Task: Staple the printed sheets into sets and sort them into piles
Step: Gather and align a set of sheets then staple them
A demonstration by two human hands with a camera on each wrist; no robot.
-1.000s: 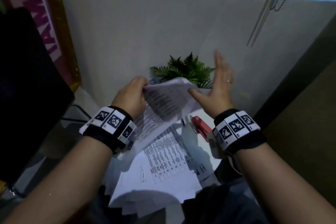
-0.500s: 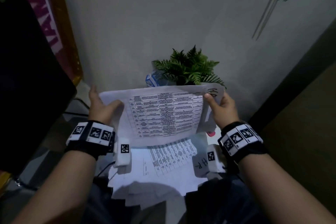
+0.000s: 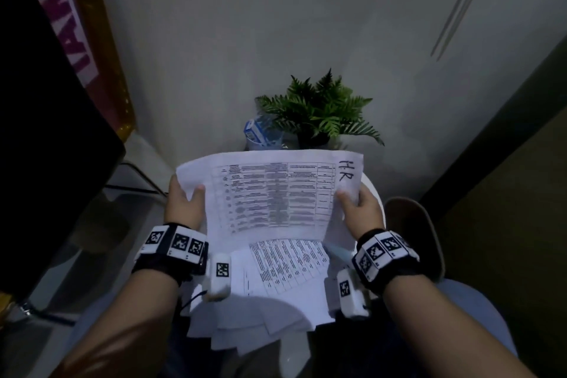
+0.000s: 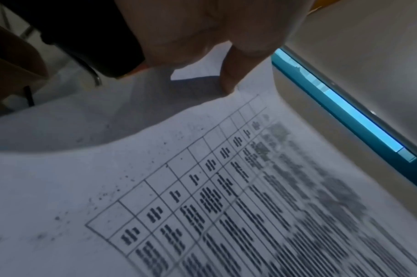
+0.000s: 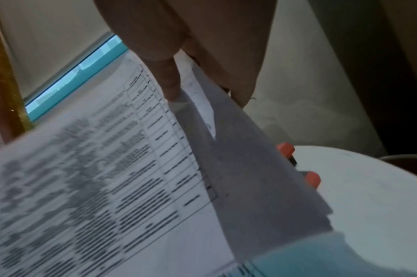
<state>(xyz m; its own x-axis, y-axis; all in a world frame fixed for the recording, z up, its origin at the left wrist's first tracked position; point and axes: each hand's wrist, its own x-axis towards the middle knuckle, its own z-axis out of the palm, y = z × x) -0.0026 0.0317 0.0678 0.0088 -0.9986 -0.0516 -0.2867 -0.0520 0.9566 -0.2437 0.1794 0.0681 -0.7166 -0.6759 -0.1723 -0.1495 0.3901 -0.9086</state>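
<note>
I hold up a printed sheet [image 3: 270,196] with a table on it and "H.R" handwritten in its top right corner. My left hand [image 3: 184,205] pinches its left edge, thumb on the front, and my right hand [image 3: 357,209] pinches its right edge the same way. Both wrist views show the same sheet [image 4: 226,187] [image 5: 108,178] close up. Under it a loose pile of printed sheets [image 3: 276,285] lies on a small round white table [image 3: 372,193]. The orange stapler [image 5: 297,165] peeks out from behind the sheet's right edge in the right wrist view; the head view hides it.
A small green fern in a pot [image 3: 319,113] and a blue-and-white carton [image 3: 254,132] stand at the table's far edge against the wall. A dark chair back [image 3: 46,147] is at the left. A brown rounded seat edge [image 3: 420,230] lies to the right.
The sheet was curled in my left hand with the right hand open beside it; it is now spread flat and upright, pinched by both hands at its side edges.
</note>
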